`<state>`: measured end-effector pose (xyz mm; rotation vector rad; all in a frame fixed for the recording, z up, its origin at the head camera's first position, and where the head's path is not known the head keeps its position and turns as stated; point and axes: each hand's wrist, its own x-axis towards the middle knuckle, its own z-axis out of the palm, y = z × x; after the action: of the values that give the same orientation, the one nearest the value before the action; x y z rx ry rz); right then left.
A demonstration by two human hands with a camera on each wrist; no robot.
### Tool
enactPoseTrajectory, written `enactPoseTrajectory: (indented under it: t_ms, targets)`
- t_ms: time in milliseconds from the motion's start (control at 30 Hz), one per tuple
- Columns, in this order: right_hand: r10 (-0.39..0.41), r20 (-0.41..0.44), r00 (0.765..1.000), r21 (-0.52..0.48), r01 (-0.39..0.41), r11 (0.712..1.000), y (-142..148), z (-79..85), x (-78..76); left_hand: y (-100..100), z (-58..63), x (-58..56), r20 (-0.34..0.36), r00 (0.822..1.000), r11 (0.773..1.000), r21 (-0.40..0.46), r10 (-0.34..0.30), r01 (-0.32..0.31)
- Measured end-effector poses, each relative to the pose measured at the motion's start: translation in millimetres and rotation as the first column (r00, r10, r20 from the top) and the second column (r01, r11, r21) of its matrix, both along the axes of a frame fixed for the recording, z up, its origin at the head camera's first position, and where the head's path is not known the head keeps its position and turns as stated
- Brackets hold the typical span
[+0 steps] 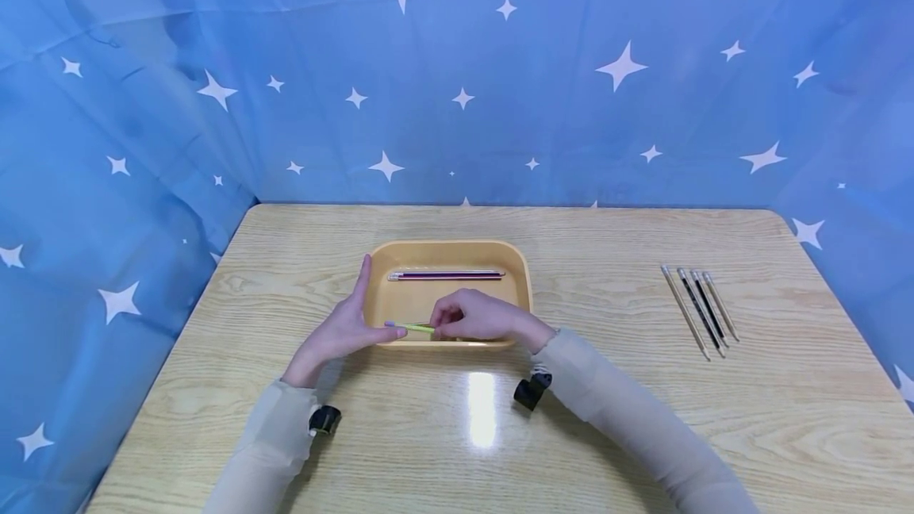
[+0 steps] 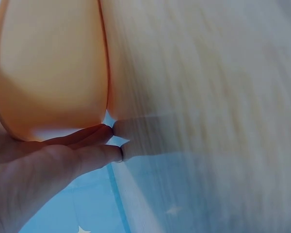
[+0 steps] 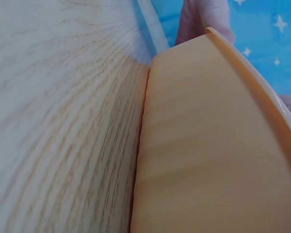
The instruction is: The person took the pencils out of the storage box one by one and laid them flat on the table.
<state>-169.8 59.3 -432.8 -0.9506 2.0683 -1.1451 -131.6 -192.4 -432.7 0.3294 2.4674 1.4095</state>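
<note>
A tan plastic tray (image 1: 524, 260) sits on the table, with striped dark purple pencils (image 1: 450, 275) lying along its far side. My right hand (image 1: 474, 317) reaches over the tray's near side and pinches a slim yellow-green pencil (image 1: 420, 328), whose pale end points left. Part of that pencil is hidden by the fingers. At the tray's left end is my left hand (image 1: 346, 329), its fingers stretched along the outer wall and its thumb by the near corner, close to the pencil's pale end. The left wrist view shows the straight fingers (image 2: 94, 153) against the tray's end.
Several pencils (image 1: 703, 312), some black and some wood-coloured, lie side by side on the right of the wooden table (image 1: 607, 260). Blue star-patterned cloth (image 1: 543, 62) hangs behind and at the sides. Each wrist wears a small black camera (image 1: 531, 391).
</note>
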Motion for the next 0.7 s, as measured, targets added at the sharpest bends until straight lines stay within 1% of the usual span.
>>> enactPoseTrajectory:
  t_ms: [33, 100, 233, 400, 567, 700]
  targets:
    - [-0.025, 0.010, 1.000, -0.008, 0.025, 1.000, 0.1, -0.1, 0.1, -1.6, -5.1, -1.6, -0.001, 1.000, 1.000, -0.003, 0.000, 0.000]
    - [-0.075, 0.018, 0.997, -0.013, 0.075, 0.997, 0.1, -0.3, 0.1, -2.0, -6.1, -2.1, -0.006, 1.000, 1.000, -0.006, -0.004, 0.004]
    - [-0.130, 0.000, 0.992, -0.033, 0.129, 0.991, 1.6, 2.4, -0.2, -2.0, -5.1, -2.3, -0.013, 1.000, 1.000, -0.020, -0.006, 0.006]
    - [-0.166, -0.048, 0.985, -0.028, 0.165, 0.986, 5.2, 7.4, -1.0, -1.3, -4.4, -2.2, -0.015, 1.000, 0.999, -0.043, 0.001, -0.002]
    - [-0.184, -0.077, 0.980, -0.032, 0.182, 0.983, 12.7, 13.1, -1.2, -1.0, -5.7, -2.2, -0.003, 1.000, 0.999, -0.035, 0.005, -0.005]
    - [-0.190, -0.111, 0.976, -0.064, 0.184, 0.981, 20.1, 21.1, -0.5, -1.5, -5.9, -1.5, 0.003, 1.000, 1.000, -0.026, 0.002, -0.002]
